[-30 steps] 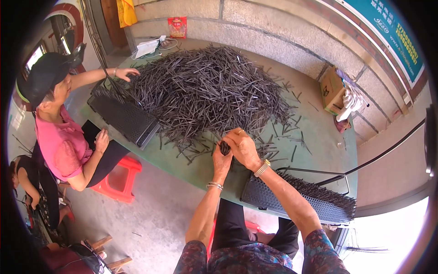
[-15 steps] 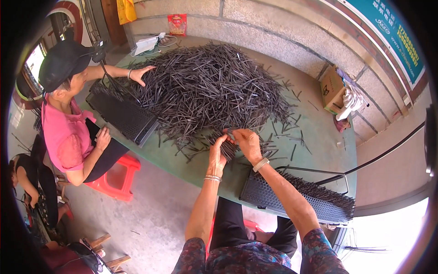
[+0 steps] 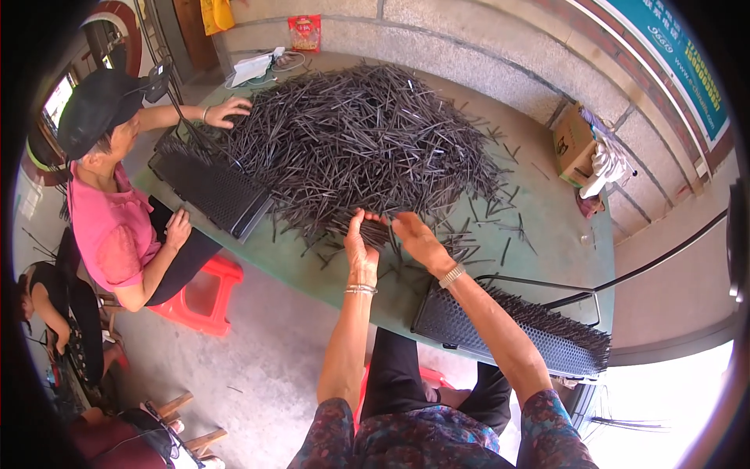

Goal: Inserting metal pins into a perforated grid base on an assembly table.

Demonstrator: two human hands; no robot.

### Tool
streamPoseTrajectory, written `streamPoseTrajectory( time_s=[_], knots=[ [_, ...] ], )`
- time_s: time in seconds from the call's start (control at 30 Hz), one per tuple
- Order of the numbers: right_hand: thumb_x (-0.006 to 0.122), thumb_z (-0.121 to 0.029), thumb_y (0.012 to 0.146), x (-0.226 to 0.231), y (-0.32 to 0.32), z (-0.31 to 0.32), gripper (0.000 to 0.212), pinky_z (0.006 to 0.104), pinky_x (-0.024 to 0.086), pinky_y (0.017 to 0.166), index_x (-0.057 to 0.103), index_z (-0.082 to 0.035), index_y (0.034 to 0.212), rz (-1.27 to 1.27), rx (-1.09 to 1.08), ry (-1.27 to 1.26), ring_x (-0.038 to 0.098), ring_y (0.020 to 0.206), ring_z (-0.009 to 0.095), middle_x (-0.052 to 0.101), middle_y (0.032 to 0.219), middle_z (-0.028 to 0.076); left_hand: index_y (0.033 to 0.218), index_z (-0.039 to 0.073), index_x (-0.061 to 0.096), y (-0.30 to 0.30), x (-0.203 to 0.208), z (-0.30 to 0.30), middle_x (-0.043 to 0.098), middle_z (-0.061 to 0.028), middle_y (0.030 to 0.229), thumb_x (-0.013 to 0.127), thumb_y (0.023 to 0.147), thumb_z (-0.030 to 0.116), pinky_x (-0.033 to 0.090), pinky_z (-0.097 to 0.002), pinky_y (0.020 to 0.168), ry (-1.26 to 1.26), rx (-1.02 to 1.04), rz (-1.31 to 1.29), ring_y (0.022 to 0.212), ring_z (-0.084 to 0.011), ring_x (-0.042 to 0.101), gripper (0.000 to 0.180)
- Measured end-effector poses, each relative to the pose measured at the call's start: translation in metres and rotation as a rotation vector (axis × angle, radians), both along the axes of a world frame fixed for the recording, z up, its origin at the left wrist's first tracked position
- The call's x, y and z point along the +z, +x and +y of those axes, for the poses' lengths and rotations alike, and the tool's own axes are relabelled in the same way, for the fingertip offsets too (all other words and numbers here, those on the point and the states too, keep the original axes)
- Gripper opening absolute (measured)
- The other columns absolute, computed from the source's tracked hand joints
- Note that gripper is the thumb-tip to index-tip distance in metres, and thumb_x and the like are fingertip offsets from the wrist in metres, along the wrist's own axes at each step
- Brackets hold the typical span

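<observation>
A big heap of thin dark sticks [image 3: 367,141] covers the middle of the green table. At its near edge, my left hand [image 3: 361,248] is closed round a small bunch of these sticks, thumb up. My right hand [image 3: 422,244] is just to the right, its fingers bent together close to my left fingertips; what they pinch is too small to make out. Below my right forearm, at the table's front edge, lies a black perforated holder [image 3: 500,332] with rows of dark sticks standing up in it and a black wire frame above.
At left, a person in a pink top rests one hand [image 3: 226,113] at the heap's edge, beside another black perforated holder [image 3: 207,191]. A cardboard box [image 3: 574,144] with white cloth stands at right. A red packet [image 3: 305,34] and a white power strip [image 3: 254,69] are at the back.
My hands have shifted slightly left and my right fingers have drawn a little away from the bunch. The other person's hand at the heap has moved slightly left.
</observation>
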State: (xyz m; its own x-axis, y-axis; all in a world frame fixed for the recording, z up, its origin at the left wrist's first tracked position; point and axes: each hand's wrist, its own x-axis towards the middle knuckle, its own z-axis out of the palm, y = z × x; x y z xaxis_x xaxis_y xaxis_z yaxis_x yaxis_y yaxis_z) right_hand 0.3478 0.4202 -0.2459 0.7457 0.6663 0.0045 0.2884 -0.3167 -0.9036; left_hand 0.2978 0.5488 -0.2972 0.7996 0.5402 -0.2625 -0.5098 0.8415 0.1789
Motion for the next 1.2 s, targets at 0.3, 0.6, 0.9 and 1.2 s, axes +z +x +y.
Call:
streamPoseTrajectory(
  time_s=[0.3, 0.6, 0.9, 1.2],
  knots=[
    [0.046, -0.034, 0.098, -0.023, -0.036, 0.017, 0.043, 0.0383, 0.052, 0.08, 0.051, 0.006, 0.116, -0.252, -0.182, -0.159, 0.063, 0.098, 0.026, 0.062, 0.108, 0.019, 0.116, 0.009, 0.053, -0.018, 0.022, -0.032, 0.064, -0.0078, 0.089, 0.067, 0.086, 0.009, 0.052, -0.0348, 0.082, 0.255, 0.054, 0.082, 0.085, -0.0202, 0.063, 0.032],
    [0.054, -0.008, 0.089, -0.108, -0.007, 0.014, 0.034, 0.0368, 0.051, 0.081, 0.051, 0.001, 0.121, 0.27, -0.114, -0.062, 0.064, 0.096, 0.031, 0.066, 0.105, 0.018, 0.083, 0.006, 0.065, -0.029, 0.025, -0.042, 0.067, -0.0037, 0.079, 0.072, 0.079, 0.005, 0.051, -0.0256, 0.069, 0.471, 0.098, 0.387, 0.07, -0.0123, 0.063, 0.008],
    [0.045, -0.047, 0.098, 0.006, -0.056, 0.038, 0.054, 0.0323, 0.043, 0.091, 0.052, -0.001, 0.126, 0.135, -0.108, 0.324, 0.058, 0.103, 0.026, 0.063, 0.106, 0.017, 0.111, 0.005, 0.05, -0.05, -0.019, -0.02, 0.058, 0.0007, 0.099, 0.071, 0.083, 0.004, 0.045, -0.0237, 0.083, 1.074, 0.183, 0.434, 0.092, -0.0086, 0.054, 0.035],
    [0.043, -0.041, 0.098, 0.013, -0.046, 0.032, 0.049, 0.0424, 0.048, 0.083, 0.053, 0.0, 0.123, -0.164, -0.003, 0.068, 0.061, 0.098, 0.043, 0.063, 0.105, 0.028, 0.109, 0.005, 0.049, -0.055, -0.032, -0.018, 0.057, 0.0013, 0.094, 0.071, 0.082, 0.003, 0.045, -0.0229, 0.078, 1.16, 0.205, 0.537, 0.084, -0.0077, 0.054, 0.035]
  ],
)
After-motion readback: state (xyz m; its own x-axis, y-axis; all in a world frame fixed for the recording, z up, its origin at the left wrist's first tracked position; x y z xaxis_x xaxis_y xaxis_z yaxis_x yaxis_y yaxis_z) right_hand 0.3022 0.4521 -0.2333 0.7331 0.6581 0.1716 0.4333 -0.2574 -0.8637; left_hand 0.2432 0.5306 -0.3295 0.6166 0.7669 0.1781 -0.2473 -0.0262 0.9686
